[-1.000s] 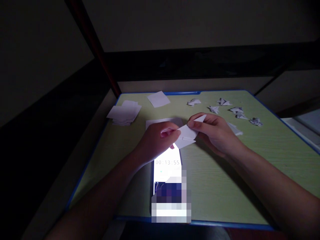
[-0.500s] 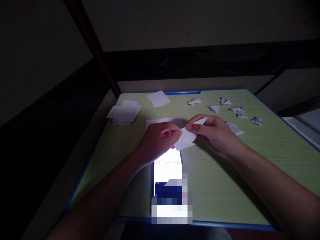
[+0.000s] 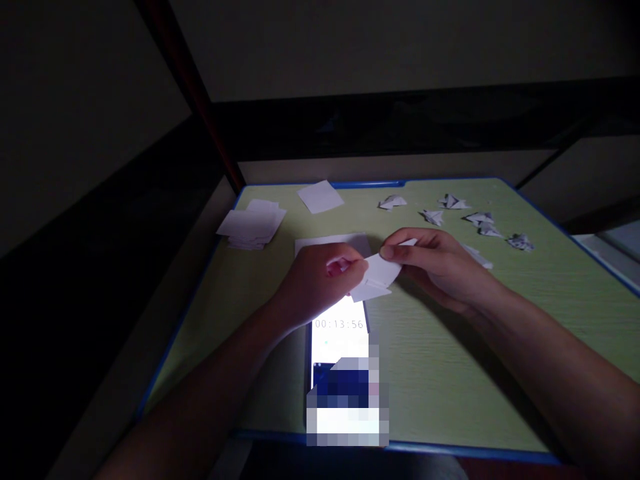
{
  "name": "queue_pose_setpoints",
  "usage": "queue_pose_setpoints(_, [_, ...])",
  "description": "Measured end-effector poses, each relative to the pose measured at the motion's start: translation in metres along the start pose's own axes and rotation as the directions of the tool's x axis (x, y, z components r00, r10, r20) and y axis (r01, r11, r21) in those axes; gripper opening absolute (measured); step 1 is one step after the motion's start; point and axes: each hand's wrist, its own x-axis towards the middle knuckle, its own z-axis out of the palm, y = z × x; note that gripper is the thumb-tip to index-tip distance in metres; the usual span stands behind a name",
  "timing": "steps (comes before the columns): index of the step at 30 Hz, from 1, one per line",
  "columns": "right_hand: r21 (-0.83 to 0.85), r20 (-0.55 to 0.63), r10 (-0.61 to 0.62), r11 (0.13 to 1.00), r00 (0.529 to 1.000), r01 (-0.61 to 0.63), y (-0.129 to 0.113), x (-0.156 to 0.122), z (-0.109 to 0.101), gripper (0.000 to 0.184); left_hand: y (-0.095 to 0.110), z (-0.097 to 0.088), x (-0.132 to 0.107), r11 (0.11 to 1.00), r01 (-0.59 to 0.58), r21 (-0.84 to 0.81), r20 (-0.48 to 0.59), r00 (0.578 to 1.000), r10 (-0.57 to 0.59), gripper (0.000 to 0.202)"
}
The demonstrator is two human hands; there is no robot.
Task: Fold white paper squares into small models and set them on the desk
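The left hand (image 3: 315, 280) and the right hand (image 3: 440, 267) met over the middle of the pale green, blue-edged worktop (image 3: 450, 373). Both were closed in a pinch on one small white partly folded paper piece (image 3: 379, 275). The left grip nipped its nine o'clock edge. The right grip held its one o'clock corner, with a fingertip on top. The paper hung just above the far end of a lit phone showing a timer (image 3: 340, 327), which lay at six o'clock. A stack of white paper squares (image 3: 250, 227) sat at ten o'clock and small folded paper figures (image 3: 480, 223) lay at one to two o'clock. The fold would likely come out cleanest with the edges lined up exactly, one grip holding them firm while the other pressed the crease.
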Motion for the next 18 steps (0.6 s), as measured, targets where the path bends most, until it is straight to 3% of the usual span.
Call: queue_pose_setpoints(18, [-0.067, 0.06, -0.012, 0.998, 0.998, 0.016, -0.001, 0.005, -0.011, 0.007, 0.0, -0.002, 0.001, 0.999, 0.03, -0.031, -0.039, 0.999, -0.031, 0.015])
